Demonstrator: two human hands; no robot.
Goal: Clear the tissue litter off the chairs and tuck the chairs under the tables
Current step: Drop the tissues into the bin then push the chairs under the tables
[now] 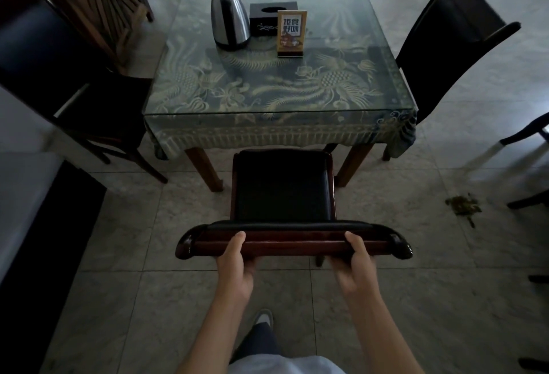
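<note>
Head view, looking down at a dim dining room with a pale tiled floor (124,299). In the middle stands a square worktop (279,88) under glass, covered by a dark green cloth with a gold pattern of birds and flowers.

A chair (282,186) with a black padded seat and dark red wooden frame stands at the near side of the worktop. The front edge of its seat sits just under the cloth's hanging fringe; most of the seat is out in the open. No tissue shows on the seat.

Both hands grip the chair's wooden top rail. The left hand (236,263) holds the rail left of centre, thumb lying on top and fingers curled underneath. The right hand (358,266) holds it right of centre in the same way. Both forearms reach forward from the bottom of the picture.

On the worktop's far half stand a steel kettle (230,14), a black tissue box (271,17) just right of it, and a small sign (291,32) in front of the box.

Another dark chair (445,44) stands at the worktop's right side and one (74,82) at its left. A patch of greenish litter (463,204) lies on the floor to the right.
</note>
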